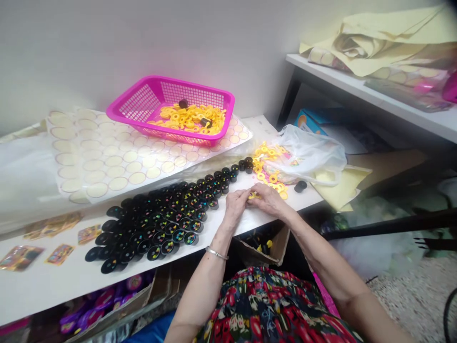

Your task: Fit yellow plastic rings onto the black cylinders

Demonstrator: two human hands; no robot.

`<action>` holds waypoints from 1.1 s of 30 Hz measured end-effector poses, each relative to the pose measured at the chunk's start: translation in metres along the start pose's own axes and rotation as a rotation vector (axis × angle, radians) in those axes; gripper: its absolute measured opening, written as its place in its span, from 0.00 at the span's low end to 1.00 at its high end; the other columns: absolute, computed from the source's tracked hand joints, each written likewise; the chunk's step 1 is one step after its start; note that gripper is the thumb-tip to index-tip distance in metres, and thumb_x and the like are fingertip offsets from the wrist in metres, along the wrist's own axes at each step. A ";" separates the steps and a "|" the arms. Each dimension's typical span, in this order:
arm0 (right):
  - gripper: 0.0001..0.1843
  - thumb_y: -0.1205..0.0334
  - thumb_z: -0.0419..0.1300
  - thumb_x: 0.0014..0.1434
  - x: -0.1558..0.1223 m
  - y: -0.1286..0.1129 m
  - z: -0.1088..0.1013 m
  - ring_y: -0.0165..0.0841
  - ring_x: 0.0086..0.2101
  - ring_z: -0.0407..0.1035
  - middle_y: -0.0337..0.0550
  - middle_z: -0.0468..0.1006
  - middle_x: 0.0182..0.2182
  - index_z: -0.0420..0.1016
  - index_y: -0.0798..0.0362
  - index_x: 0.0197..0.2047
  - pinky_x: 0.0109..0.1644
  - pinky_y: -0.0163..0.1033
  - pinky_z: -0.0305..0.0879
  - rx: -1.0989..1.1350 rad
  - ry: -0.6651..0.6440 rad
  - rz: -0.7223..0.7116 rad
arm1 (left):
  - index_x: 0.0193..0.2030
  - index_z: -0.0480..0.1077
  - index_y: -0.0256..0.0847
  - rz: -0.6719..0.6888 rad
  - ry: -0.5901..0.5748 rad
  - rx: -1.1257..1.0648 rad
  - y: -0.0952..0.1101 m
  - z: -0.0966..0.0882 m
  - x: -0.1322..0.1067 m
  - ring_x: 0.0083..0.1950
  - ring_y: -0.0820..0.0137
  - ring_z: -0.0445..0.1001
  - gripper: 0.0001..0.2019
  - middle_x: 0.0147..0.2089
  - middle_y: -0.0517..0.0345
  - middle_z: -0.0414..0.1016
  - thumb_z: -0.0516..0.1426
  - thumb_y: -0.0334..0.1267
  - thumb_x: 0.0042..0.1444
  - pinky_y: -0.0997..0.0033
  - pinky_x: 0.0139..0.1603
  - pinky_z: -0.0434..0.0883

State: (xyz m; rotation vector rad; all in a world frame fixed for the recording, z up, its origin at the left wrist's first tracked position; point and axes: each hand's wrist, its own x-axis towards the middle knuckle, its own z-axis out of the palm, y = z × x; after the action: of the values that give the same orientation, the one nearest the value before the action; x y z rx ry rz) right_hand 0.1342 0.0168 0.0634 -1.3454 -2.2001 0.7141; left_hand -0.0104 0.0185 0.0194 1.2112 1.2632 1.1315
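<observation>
My left hand (236, 204) and my right hand (268, 200) meet above the table's front edge, their fingertips pinched together. Between them shows a small yellow ring-shaped plastic piece (252, 195), partly covered by the fingers. Just beyond my right hand lie loose yellow ring pieces (273, 178) with a tab, spilling from a clear plastic bag (310, 151). Left of my hands, many black round cups (167, 216) stand packed in rows, with small coloured bits inside. A separate black cup (300, 186) lies to the right of the yellow pieces.
A pink basket (124, 114) with yellow pieces and a few black cups sits on sheets of round stickers (114, 161). Printed cards (60, 254) lie at the left. Below the table are a cardboard box (282, 247) near my lap and purple items (103, 300). A white shelf (392, 95) juts out at right.
</observation>
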 end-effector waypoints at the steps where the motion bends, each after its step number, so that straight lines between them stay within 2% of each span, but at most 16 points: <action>1: 0.12 0.57 0.57 0.53 0.001 0.002 0.001 0.33 0.38 0.66 0.44 0.73 0.36 0.72 0.55 0.39 0.42 0.37 0.59 0.100 0.018 0.021 | 0.26 0.76 0.33 -0.001 0.000 0.015 0.000 0.000 0.000 0.22 0.75 0.64 0.18 0.20 0.59 0.70 0.57 0.50 0.47 0.76 0.24 0.59; 3: 0.13 0.56 0.56 0.54 0.002 0.006 0.004 0.32 0.35 0.67 0.43 0.74 0.33 0.73 0.56 0.37 0.39 0.36 0.61 0.311 0.053 0.123 | 0.26 0.76 0.34 0.004 -0.011 0.049 -0.001 0.000 -0.001 0.22 0.75 0.63 0.19 0.19 0.59 0.69 0.55 0.50 0.48 0.76 0.24 0.59; 5: 0.16 0.52 0.54 0.55 0.005 0.008 0.008 0.28 0.25 0.65 0.40 0.73 0.24 0.73 0.57 0.31 0.30 0.33 0.60 0.507 0.064 0.299 | 0.27 0.75 0.34 0.012 -0.021 0.075 0.000 0.000 -0.002 0.22 0.75 0.62 0.19 0.19 0.59 0.68 0.55 0.50 0.50 0.76 0.24 0.59; 8: 0.19 0.49 0.53 0.55 0.007 0.007 0.015 0.23 0.13 0.54 0.33 0.63 0.11 0.70 0.57 0.27 0.16 0.30 0.49 0.703 0.051 0.534 | 0.27 0.75 0.34 0.010 -0.001 0.070 0.002 0.002 -0.004 0.23 0.75 0.62 0.18 0.19 0.59 0.67 0.55 0.49 0.50 0.76 0.24 0.58; 10: 0.17 0.51 0.56 0.53 0.008 0.004 0.019 0.22 0.10 0.52 0.32 0.61 0.09 0.70 0.57 0.27 0.13 0.28 0.45 0.773 0.068 0.598 | 0.27 0.74 0.34 -0.002 0.025 0.036 0.004 0.005 -0.007 0.24 0.75 0.63 0.18 0.20 0.58 0.68 0.55 0.49 0.50 0.77 0.24 0.59; 15: 0.13 0.55 0.60 0.50 0.009 -0.006 0.023 0.21 0.12 0.59 0.36 0.69 0.14 0.69 0.57 0.26 0.13 0.26 0.56 0.951 0.135 0.687 | 0.31 0.74 0.33 -0.086 0.122 -0.149 0.011 0.016 -0.015 0.25 0.76 0.65 0.16 0.25 0.57 0.72 0.57 0.47 0.48 0.77 0.24 0.60; 18: 0.11 0.56 0.60 0.51 0.009 -0.007 0.026 0.22 0.12 0.61 0.37 0.70 0.15 0.70 0.57 0.27 0.14 0.27 0.61 0.991 0.136 0.737 | 0.31 0.74 0.32 -0.177 0.169 -0.268 0.016 0.020 -0.017 0.23 0.77 0.64 0.15 0.23 0.58 0.72 0.58 0.45 0.47 0.78 0.23 0.60; 21: 0.11 0.57 0.61 0.50 0.010 -0.003 0.029 0.23 0.13 0.62 0.38 0.70 0.15 0.70 0.57 0.27 0.16 0.29 0.65 1.029 0.146 0.745 | 0.30 0.75 0.32 -0.225 0.189 -0.296 0.015 0.023 -0.015 0.22 0.77 0.64 0.13 0.22 0.58 0.72 0.59 0.43 0.45 0.78 0.22 0.61; 26: 0.10 0.59 0.62 0.50 0.009 0.003 0.032 0.25 0.14 0.64 0.38 0.70 0.15 0.71 0.58 0.26 0.18 0.31 0.68 1.036 0.201 0.721 | 0.31 0.75 0.34 -0.185 0.201 -0.170 0.003 0.022 -0.011 0.24 0.76 0.66 0.13 0.25 0.57 0.74 0.59 0.44 0.46 0.77 0.23 0.62; 33: 0.13 0.56 0.62 0.52 0.002 0.003 0.025 0.25 0.19 0.68 0.42 0.74 0.20 0.70 0.58 0.28 0.23 0.30 0.70 1.162 0.077 0.663 | 0.28 0.74 0.32 -0.228 0.104 -0.226 0.005 0.013 -0.007 0.18 0.79 0.61 0.14 0.18 0.60 0.68 0.60 0.45 0.44 0.79 0.18 0.57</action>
State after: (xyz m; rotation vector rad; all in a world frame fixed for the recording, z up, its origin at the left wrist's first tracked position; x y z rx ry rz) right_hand 0.1203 0.0148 0.0427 -1.3052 -0.8347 1.7454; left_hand 0.0027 0.0112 0.0242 0.8283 1.2771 1.1453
